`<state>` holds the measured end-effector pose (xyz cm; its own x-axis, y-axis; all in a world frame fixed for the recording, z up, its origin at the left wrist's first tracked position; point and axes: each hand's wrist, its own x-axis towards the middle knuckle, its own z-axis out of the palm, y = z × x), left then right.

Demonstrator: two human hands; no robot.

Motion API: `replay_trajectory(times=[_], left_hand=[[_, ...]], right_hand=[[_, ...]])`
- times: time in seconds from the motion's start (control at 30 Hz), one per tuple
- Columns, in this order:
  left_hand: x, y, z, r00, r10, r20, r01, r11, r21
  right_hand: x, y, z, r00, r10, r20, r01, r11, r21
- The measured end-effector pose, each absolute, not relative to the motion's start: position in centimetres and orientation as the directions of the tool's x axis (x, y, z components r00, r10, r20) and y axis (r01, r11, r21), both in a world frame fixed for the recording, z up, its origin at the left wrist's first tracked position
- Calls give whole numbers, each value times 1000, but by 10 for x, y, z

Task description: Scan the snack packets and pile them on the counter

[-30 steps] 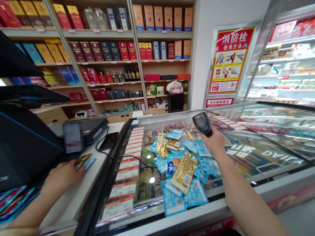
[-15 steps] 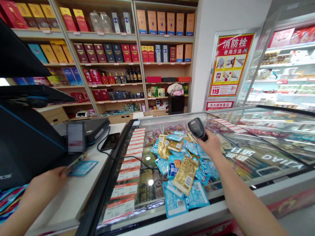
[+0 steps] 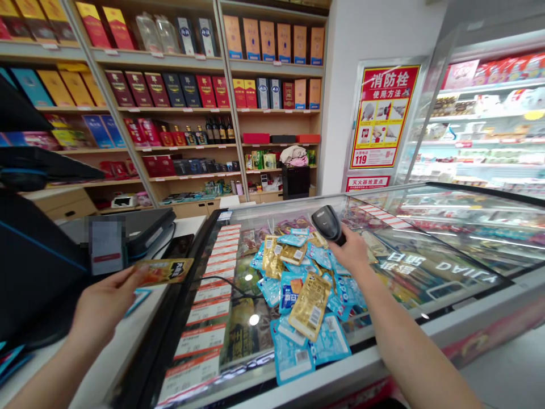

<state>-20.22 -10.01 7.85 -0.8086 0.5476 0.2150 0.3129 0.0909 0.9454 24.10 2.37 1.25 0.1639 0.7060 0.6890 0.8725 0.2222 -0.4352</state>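
My left hand (image 3: 106, 301) pinches one end of a gold packet (image 3: 166, 271) above the white counter's edge. Part of a blue packet (image 3: 138, 300) shows on the counter just below it. My right hand (image 3: 353, 250) is wrapped round the handle of a black barcode scanner (image 3: 327, 222), its head over the far side of the packet pile. Blue packets (image 3: 293, 355) and gold packets (image 3: 310, 307) lie heaped on the glass top of the freezer (image 3: 255, 369), left of my right forearm.
A dark monitor and terminal (image 3: 34, 261) stand at the left, with a lit phone (image 3: 106, 244) beside them. A black cable (image 3: 221, 284) crosses the glass by the price labels (image 3: 204, 335). Stocked shelves (image 3: 170, 113) stand behind.
My left hand has risen and brought the gold packet towards the freezer, off the blue packet on the counter. The view has turned slightly right; my right hand still holds the scanner.
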Motion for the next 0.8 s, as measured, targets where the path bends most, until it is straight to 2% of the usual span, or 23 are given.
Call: replay_trajectory(times=[0.1, 0.17, 0.23, 0.33, 0.47, 0.6, 0.8], left_hand=[[-169, -95, 86, -729, 683, -35, -35, 14, 999], [-151, -90, 87, -650, 751, -120, -259, -70, 963], [-138, -83, 84, -596, 788, -154, -389, -115, 914], [-122, -67, 71, -587, 805, -84, -371, -176, 912], [-98, -45, 55, -574, 819, 17, -218, -172, 961], [-71, -33, 48, -583, 796, 164, -132, -293, 947], [-58, -28, 30, -499, 863, 75, -266, -235, 935]], right_hand=[[239, 23, 13, 138, 706, 694, 873, 244, -422], [239, 22, 14, 124, 694, 709, 865, 274, -420], [238, 22, 14, 119, 683, 721, 855, 299, -424], [237, 22, 14, 100, 680, 726, 844, 328, -424], [236, 21, 15, 44, 668, 743, 807, 415, -421], [234, 17, 18, -82, 655, 751, 723, 558, -408], [224, 8, 24, -309, 576, 757, 541, 761, -358]])
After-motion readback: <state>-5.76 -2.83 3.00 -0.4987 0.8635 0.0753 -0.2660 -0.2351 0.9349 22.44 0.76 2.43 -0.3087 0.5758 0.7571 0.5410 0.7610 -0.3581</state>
